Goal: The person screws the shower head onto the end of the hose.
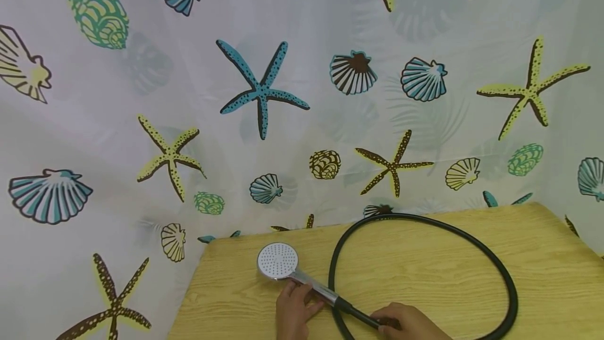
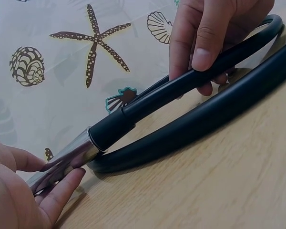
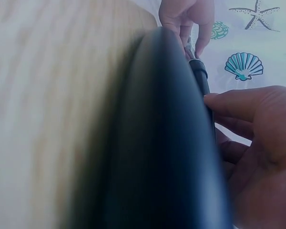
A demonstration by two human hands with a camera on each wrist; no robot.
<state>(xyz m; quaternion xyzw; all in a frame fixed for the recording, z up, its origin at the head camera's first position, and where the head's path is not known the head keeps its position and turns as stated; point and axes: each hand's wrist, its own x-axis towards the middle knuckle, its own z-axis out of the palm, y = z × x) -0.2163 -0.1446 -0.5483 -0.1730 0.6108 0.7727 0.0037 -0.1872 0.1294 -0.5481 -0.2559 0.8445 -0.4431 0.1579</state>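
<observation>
A chrome shower head (image 1: 278, 261) with a round white nozzle face lies at the left of the wooden table, face up. Its silver handle (image 1: 316, 288) is gripped by my left hand (image 1: 293, 310), with thumb and fingers on either side in the left wrist view. A black hose (image 1: 363, 317) joins the handle's end through a black collar (image 2: 112, 129). Just past that collar my right hand (image 1: 408, 321) pinches the hose between thumb and fingers. From there the hose loops widely over the table. In the right wrist view a blurred stretch of hose covers much of the picture.
The wooden table (image 1: 542, 256) carries the hose loop, which reaches its back edge and spreads to the right. Behind and beside it hangs a white curtain (image 1: 306, 25) printed with shells and starfish.
</observation>
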